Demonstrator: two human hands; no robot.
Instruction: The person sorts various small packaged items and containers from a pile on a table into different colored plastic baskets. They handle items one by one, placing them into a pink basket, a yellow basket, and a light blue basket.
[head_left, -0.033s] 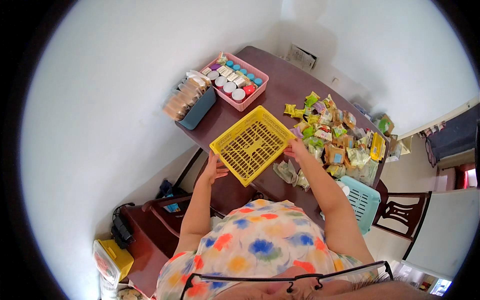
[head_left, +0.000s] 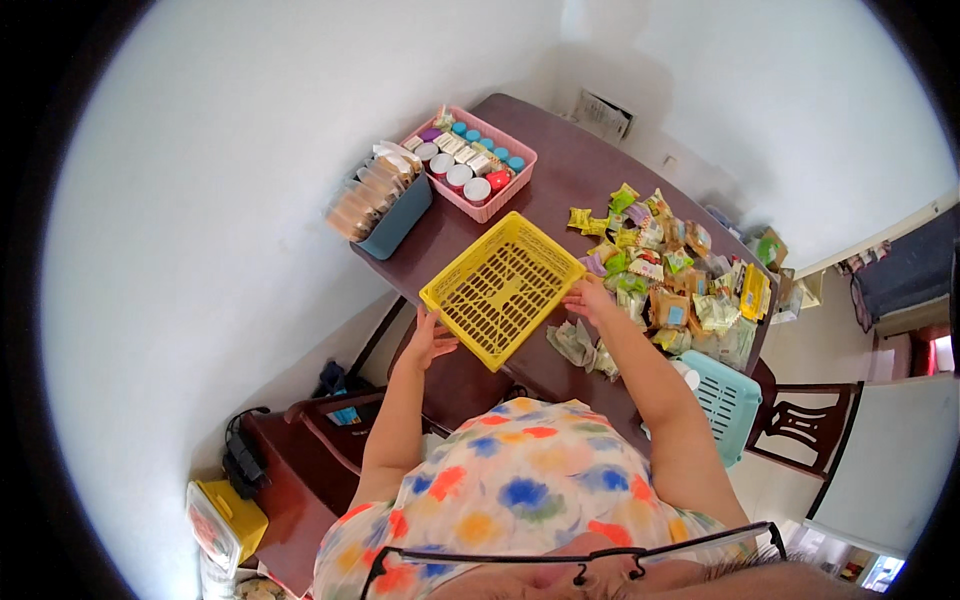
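Observation:
A yellow plastic basket (head_left: pixel 503 289) with a slotted bottom is held between my two hands over the near edge of the dark red table (head_left: pixel 565 180). Nothing lies inside it. My left hand (head_left: pixel 430 341) grips its left corner, thumb up against the side wall and fingers below. At the right side, my right hand (head_left: pixel 590 297) is closed on the rim. Just beyond that hand spreads a loose pile of wrapped snacks (head_left: pixel 648 266) in green, yellow, brown and clear packets.
A pink basket (head_left: pixel 484 211) of lidded jars and small boxes stands at the far left, beside a blue-grey bin (head_left: pixel 398 226) of upright packages. A teal slotted basket (head_left: pixel 735 385) sits right of my right arm, near a wooden chair (head_left: pixel 808 425). A wall borders the left.
The yellow basket's right side has shifted very slightly left with my right hand. Otherwise everything stays in place.

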